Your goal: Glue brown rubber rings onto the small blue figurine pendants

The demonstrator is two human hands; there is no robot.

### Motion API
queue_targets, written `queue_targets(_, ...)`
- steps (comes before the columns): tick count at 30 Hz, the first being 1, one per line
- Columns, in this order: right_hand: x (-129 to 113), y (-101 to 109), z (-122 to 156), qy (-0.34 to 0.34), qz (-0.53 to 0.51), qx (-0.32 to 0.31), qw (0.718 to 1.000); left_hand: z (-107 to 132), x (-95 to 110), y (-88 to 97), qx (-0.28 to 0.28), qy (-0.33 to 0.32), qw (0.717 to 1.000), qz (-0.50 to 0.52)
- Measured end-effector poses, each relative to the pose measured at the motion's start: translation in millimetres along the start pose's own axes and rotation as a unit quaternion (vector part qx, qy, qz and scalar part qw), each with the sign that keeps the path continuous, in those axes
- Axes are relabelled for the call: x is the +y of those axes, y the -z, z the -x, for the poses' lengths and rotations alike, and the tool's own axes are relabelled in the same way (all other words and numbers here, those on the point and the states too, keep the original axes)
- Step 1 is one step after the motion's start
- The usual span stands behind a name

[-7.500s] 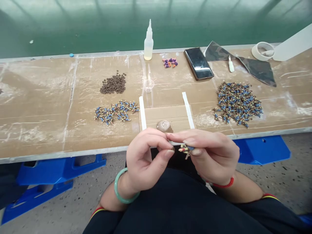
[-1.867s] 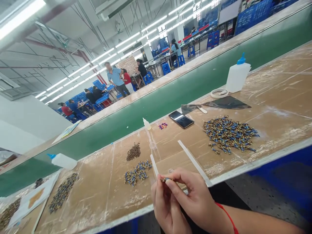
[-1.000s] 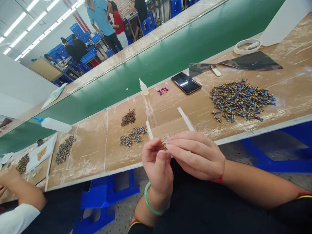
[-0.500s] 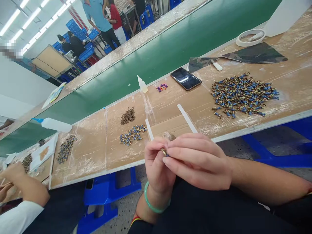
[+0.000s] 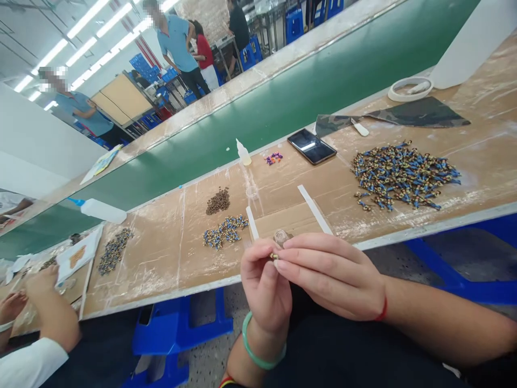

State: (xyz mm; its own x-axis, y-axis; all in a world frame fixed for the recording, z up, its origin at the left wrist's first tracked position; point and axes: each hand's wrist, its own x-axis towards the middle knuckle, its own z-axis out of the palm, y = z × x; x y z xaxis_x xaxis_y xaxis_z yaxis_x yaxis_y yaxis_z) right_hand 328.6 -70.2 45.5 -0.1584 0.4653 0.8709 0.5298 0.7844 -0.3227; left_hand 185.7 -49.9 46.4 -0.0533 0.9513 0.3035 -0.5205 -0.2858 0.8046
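Close in front of me, my left hand (image 5: pixel 265 285) and my right hand (image 5: pixel 335 275) meet fingertip to fingertip. Between them they pinch a small figurine (image 5: pixel 274 255), mostly hidden by the fingers; yellowish and dark bits of it show. Just behind the fingertips stands a small round container (image 5: pixel 280 236) at the edge of a cardboard piece (image 5: pixel 283 215). A small pile of blue-and-yellow figurines (image 5: pixel 224 231) lies to the left, with a pile of tiny brown round pieces (image 5: pixel 218 201) beyond it. To the right spreads a larger pile of similar figurines (image 5: pixel 404 175).
Along the table's far side are a dropper bottle (image 5: pixel 244 153), small purple-orange pieces (image 5: pixel 273 158), a phone (image 5: pixel 312 146), camouflage cloth (image 5: pixel 420 112) and a tape roll (image 5: pixel 410 89). A co-worker's arm (image 5: pixel 52 302) is at the left, near another figurine pile (image 5: pixel 115 250). Blue stools (image 5: pixel 181 326) stand below.
The view has shifted, so the table sits slightly lower and further right. My hands stay together, and the small figurine appears turned between the fingertips.
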Motion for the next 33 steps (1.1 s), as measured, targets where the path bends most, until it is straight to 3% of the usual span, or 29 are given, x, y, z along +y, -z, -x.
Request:
queue_targets(2, 8.5, -1.4, -10.1, 0.065, 0.017, 0.010, 0.998, 0.5, -3.8, 0.8, 0.025, -0.029, 0.999, -0.019)
queue_targets(4, 13.0, -4.9, -16.0, 0.087, 0.023, 0.038, 0.995, 0.7, -10.0, 2.9, 0.057, -0.040, 0.997, -0.029)
queue_targets(8, 16.3, -16.4, -16.5, 0.087, 0.032, 0.099, 0.991, 0.5, -22.5, 7.1, 0.099, -0.040, 0.994, -0.010)
queue_targets(15, 16.8, -29.8, -10.3, 0.059, 0.040, 0.152, 0.986, 9.7, -36.4, 10.6, 0.148, 0.025, 0.988, 0.031)
queue_targets(21, 17.3, -34.7, -9.3, 0.061, 0.014, 0.161, 0.985, 15.9, -40.8, 9.9, 0.156, 0.061, 0.985, 0.040)
queue_targets(33, 13.4, -32.1, -12.9, 0.040, -0.029, 0.155, 0.987, 13.9, -36.4, 0.3, 0.159, -0.017, 0.987, 0.012)
